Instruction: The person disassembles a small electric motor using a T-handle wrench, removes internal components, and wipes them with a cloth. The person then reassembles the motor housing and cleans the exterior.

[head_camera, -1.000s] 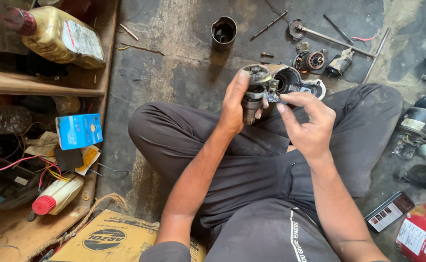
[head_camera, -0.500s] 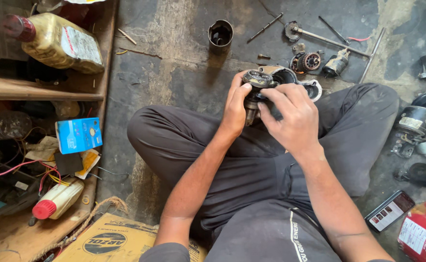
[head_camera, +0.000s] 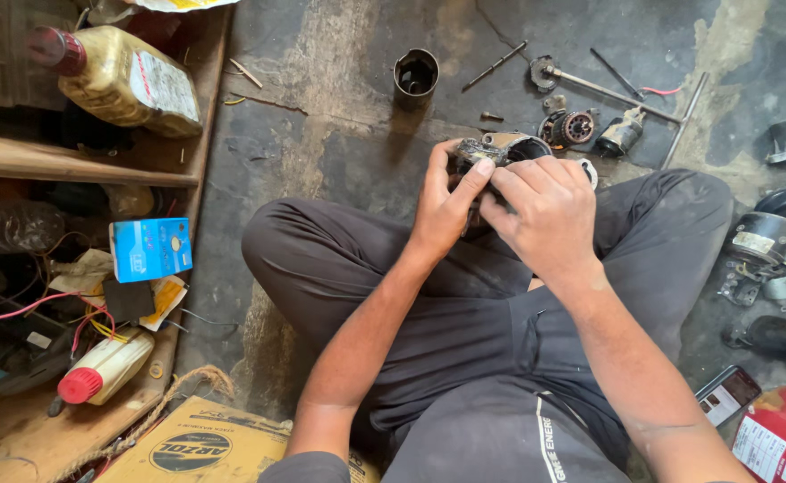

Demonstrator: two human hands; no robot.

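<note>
I sit cross-legged on a dark concrete floor. Both hands hold a grimy metal motor part (head_camera: 493,148) above my knees. My left hand (head_camera: 446,206) grips its left side, thumb pressed on top. My right hand (head_camera: 549,210) wraps over its right side and covers most of it, so only the top edge of the part shows between the fingers.
On the floor beyond lie a dark metal cylinder (head_camera: 415,78), a long rod (head_camera: 607,89), a small rotor (head_camera: 573,128) and loose parts. Wooden shelves at left hold an oil bottle (head_camera: 124,80), a blue box (head_camera: 151,249) and wires. More motors (head_camera: 769,241) sit at right; a cardboard box (head_camera: 200,447) is near me.
My right hand has moved from beside the part to close over its top and right side. The part has shifted slightly left with both hands drawn together.
</note>
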